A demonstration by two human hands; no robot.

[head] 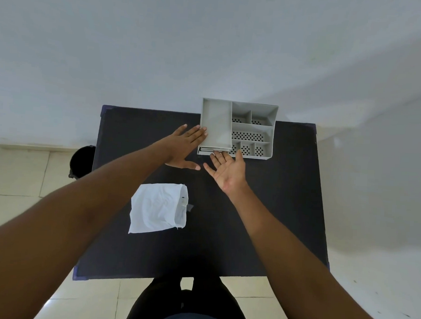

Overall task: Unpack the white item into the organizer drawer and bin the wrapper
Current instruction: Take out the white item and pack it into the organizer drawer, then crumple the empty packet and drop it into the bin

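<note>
Both hands are at the grey organizer (pixel 252 132), which stands at the far edge of the dark bench (pixel 225 233), and neither has hold of anything. The left hand (pixel 184 147) lies flat and spread, its fingertips against the organizer's left wall — most likely to brace the light plastic body so it does not slide. The right hand (pixel 228 171) is turned palm-up with its fingers (pixel 219 157) open and reaching under the front of the drawer (pixel 213 151), which sits at the organizer's near left corner and looks only slightly out. Palm-up suits hooking the drawer's lower lip and drawing it toward the body; whether the fingertips actually touch it cannot be told.

The white item (pixel 158 211) lies well apart from both hands, nearer the person on the bench, in its clear wrapper (pixel 181 206) — the wrapper shows along the right side and appears unopened. A dark bin (pixel 82 162) stands on the floor just beside the bench's left edge, handy for the wrapper later.

So unpacking looks not yet begun; the step in hand seems to be opening the drawer first
</note>
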